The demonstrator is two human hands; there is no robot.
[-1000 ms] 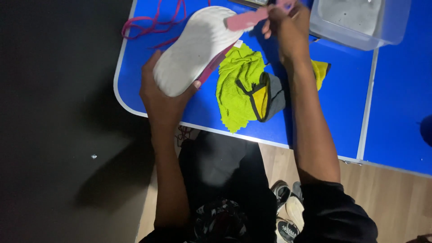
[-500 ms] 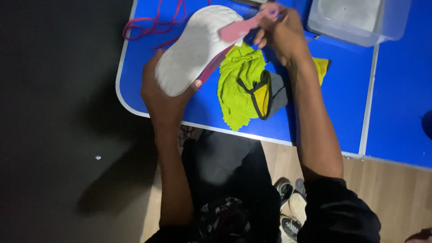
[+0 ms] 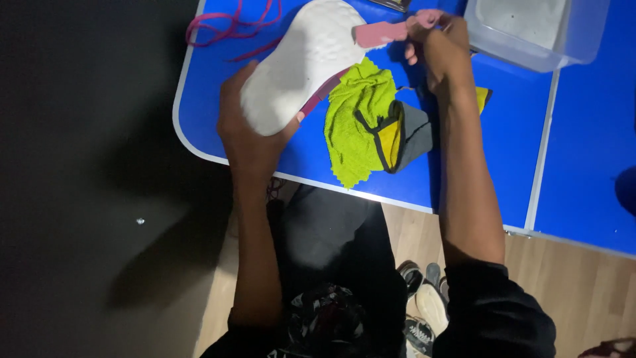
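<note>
Shoe (image 3: 301, 66) sole-up above blue desk (image 3: 464, 179), heel gripped by left hand (image 3: 248, 129), fingers wrapped around it. Right hand (image 3: 440, 53) shifted slightly left since half second ago, fingers pinching pink brush (image 3: 384, 30) against sole edge. Scrubbing ongoing; green cloth (image 3: 354, 119) beneath.

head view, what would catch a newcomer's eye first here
The white shoe sole, turned upward over the blue table, stands out first; the left hand has its grip on the near end. At the far end, the right hand holds a pink brush against the sole. Just beneath lies a bright lime-green cloth, with pink laces at the table's far left corner.
</note>
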